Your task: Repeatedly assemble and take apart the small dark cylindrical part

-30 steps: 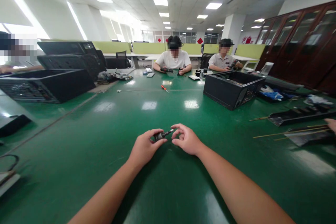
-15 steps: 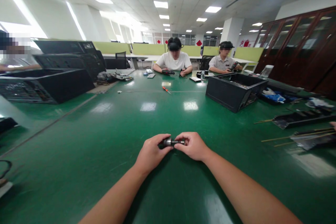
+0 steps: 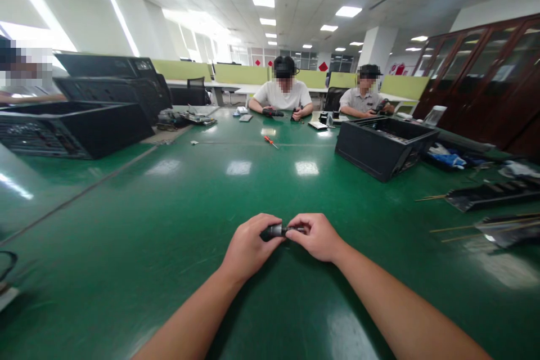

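Just above the green table (image 3: 177, 214), a small dark and silver cylindrical tool (image 3: 275, 230) lies sideways between both hands. My left hand (image 3: 250, 246) is closed round its thicker left part. The thumb and fingers of my right hand (image 3: 315, 236) pinch its thin right end, where a slim metal tip shows. The two hands are close together, with the silver part of the tool showing between them. Farther back on the table lies a screwdriver with an orange handle (image 3: 268, 139).
A black computer case (image 3: 367, 152) stands at the back right, another (image 3: 105, 129) at the left. Metal parts (image 3: 185, 117) lie near the left case. Dark trays with thin rods (image 3: 493, 194) are at the right. Two people sit across the table; another is at far left.
The view has shifted slightly. My right fingers have moved along the tool toward my left hand, covering more of its thin shaft.
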Tool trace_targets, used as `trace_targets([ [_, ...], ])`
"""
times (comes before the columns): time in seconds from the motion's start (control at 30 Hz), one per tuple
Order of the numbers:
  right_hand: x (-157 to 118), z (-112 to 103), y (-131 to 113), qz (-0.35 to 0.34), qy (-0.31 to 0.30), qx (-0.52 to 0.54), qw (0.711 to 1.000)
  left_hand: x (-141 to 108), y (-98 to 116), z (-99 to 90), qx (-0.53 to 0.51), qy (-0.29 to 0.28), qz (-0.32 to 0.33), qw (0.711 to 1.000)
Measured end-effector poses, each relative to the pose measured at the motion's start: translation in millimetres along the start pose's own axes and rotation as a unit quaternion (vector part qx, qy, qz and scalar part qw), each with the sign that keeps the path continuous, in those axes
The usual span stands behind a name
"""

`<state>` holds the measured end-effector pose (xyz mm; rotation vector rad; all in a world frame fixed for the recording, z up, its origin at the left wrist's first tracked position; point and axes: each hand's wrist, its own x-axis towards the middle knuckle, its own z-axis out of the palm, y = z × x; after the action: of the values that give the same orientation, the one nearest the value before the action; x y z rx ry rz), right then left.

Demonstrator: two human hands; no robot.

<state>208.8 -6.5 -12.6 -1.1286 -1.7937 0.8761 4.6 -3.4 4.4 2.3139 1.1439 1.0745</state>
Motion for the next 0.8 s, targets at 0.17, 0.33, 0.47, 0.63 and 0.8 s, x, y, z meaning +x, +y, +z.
trace_targets([
  [0.17,-0.2,-1.2,-2.2,0.013,0.002,0.006,1.000,0.6,1.7,0.1,0.005,0.007,-0.001,1.000],
  [0.33,0.1,-2.0,-3.3,0.015,0.002,0.009,1.000,0.2,2.1,-0.6,0.011,0.008,-0.003,1.000],
  [0.47,0.0,-2.3,-2.9,0.016,0.002,0.007,1.000,-0.3,2.5,-0.7,0.011,0.011,-0.005,1.000],
  [0.63,0.1,-2.8,-3.5,0.021,0.002,0.004,1.000,0.3,4.0,-1.1,0.015,0.010,-0.004,1.000],
  [0.8,0.1,-3.4,-3.9,0.023,0.001,0.002,1.000,1.1,5.7,-1.9,0.018,0.015,0.000,1.000],
])
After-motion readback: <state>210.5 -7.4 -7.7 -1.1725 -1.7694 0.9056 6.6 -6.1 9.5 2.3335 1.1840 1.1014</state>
